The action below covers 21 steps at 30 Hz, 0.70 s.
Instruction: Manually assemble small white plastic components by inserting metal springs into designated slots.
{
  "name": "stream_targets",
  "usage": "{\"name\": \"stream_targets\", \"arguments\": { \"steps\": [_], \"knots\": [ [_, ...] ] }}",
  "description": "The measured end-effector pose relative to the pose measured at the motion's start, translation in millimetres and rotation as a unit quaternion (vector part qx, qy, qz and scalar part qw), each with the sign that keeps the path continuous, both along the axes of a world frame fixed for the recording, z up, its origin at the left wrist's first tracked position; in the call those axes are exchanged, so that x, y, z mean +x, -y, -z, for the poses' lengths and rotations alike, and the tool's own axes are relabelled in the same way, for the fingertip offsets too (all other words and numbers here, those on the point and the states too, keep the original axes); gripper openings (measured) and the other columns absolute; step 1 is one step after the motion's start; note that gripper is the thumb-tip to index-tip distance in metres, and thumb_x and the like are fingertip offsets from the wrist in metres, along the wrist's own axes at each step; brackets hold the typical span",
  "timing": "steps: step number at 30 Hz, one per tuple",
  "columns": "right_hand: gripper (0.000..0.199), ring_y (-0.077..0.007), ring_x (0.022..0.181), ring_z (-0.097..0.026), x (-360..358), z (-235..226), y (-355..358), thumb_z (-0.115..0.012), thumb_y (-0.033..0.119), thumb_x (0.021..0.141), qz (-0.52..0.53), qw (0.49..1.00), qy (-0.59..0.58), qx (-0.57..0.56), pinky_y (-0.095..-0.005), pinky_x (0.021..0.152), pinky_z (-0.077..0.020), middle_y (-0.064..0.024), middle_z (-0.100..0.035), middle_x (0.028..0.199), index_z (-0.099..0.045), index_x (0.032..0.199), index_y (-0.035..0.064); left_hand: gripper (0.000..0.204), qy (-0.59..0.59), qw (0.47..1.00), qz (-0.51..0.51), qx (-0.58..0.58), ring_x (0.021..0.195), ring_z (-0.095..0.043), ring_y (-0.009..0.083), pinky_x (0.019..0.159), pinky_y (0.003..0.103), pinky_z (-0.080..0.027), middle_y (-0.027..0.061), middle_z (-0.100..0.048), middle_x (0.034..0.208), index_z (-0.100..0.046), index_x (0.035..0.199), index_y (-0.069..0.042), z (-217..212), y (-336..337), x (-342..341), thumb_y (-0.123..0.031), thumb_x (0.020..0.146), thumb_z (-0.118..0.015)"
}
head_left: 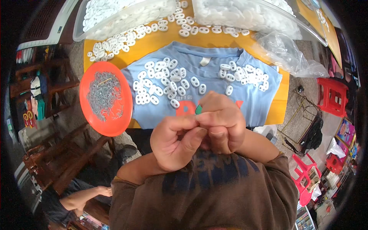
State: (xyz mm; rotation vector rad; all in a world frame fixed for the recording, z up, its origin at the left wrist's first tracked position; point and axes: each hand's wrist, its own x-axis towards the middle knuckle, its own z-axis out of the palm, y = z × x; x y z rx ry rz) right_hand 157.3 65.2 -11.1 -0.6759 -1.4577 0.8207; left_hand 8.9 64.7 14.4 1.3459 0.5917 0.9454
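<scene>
Pinch narrow, left hand [171, 142] against right hand [225, 123] by small rounded green piece [198, 110]; held item hidden, can't tell; steady pressure should help.

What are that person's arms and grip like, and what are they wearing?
The left grip and right grip have no gloves. Both forearms are bare, coming out of short brown sleeves. The brown shirt has a dark blue print on it.

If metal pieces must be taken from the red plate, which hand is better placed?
The left hand, I think: it is nearer to the red plate with the metal pieces, which lies at the person's left. The right hand is farther away.
</scene>
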Motion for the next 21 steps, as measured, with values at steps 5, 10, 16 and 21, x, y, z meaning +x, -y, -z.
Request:
{"name": "stream_targets", "arguments": {
  "steps": [5, 10, 16, 21],
  "knots": [
    [0.026, -0.0268, 0.062, -0.052, -7.5, -3.1, -5.9, -0.050, 0.027, 0.086, 0.027, 1.000, 0.008, -0.009, -0.0364, 0.055, -0.0404, -0.0103, -0.054, 0.074, -0.055, 0.094, 0.0027, 0.023, -0.014, 0.999, -0.030, 0.024, 0.077, -0.057, 0.0124, 0.067, 0.025, -0.049, 0.0140, -0.055, 0.094, -0.039, 0.107, 0.003, -1.8, -4.5, -3.4, -0.002, 0.086, -0.049],
    [0.037, -0.0193, 0.060, -0.048, -5.9, -1.9, -9.6, -0.046, 0.029, 0.088, -0.037, 0.999, 0.012, 0.022, -0.0330, 0.053, -0.0345, -0.0037, -0.051, 0.070, -0.049, 0.110, -0.0003, 0.025, 0.048, 0.998, -0.031, -0.039, 0.082, -0.057, 0.0129, 0.070, 0.025, -0.048, 0.0133, -0.056, 0.096, -0.039, 0.109, 0.003, 3.1, 0.5, -8.0, -0.006, 0.087, -0.049],
    [0.037, -0.0231, 0.074, -0.050, -1.2, -4.1, -1.1, -0.050, 0.024, 0.086, -0.029, 0.998, 0.055, 0.002, -0.0358, 0.066, -0.0389, -0.0094, -0.052, 0.087, -0.047, 0.114, -0.0003, 0.026, 0.074, 0.994, -0.046, -0.071, 0.085, -0.057, 0.0139, 0.073, 0.026, -0.048, 0.0136, -0.056, 0.099, -0.039, 0.110, 0.002, 7.4, 5.3, -7.6, -0.008, 0.088, -0.049],
    [0.037, -0.0249, 0.079, -0.051, 2.3, -6.1, 2.1, -0.056, 0.018, 0.083, -0.029, 0.999, 0.039, -0.006, -0.0375, 0.071, -0.0397, -0.0115, -0.053, 0.094, -0.046, 0.112, -0.0008, 0.026, 0.063, 0.995, -0.065, -0.050, 0.086, -0.056, 0.0135, 0.074, 0.026, -0.047, 0.0131, -0.055, 0.100, -0.040, 0.110, 0.002, 6.4, 4.5, -2.3, -0.006, 0.087, -0.049]
  ]
}}
